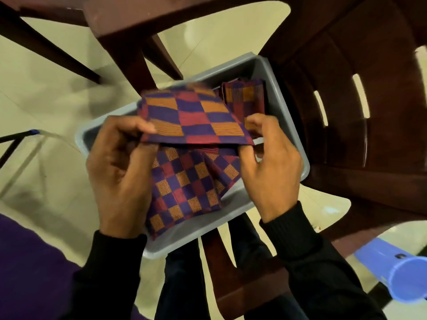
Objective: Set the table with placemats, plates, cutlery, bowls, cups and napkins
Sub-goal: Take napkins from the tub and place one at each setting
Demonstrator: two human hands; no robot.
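Observation:
A grey plastic tub [280,107] holds folded checkered cloths in purple, red and orange. My left hand [120,172] pinches the left edge of the top checkered cloth [194,116], lifted above the tub. My right hand [270,162] grips the same cloth's right edge, fingers curled under it. A second checkered cloth [184,190] lies beneath in the tub. Another folded cloth [245,95] stands at the tub's far right corner.
A dark brown plastic chair [351,125] stands to the right and another [138,26] at the top. A blue plastic tube-like thing [397,276] lies at the lower right. Cream tiled floor [46,93] lies around. A purple surface [25,269] fills the lower left.

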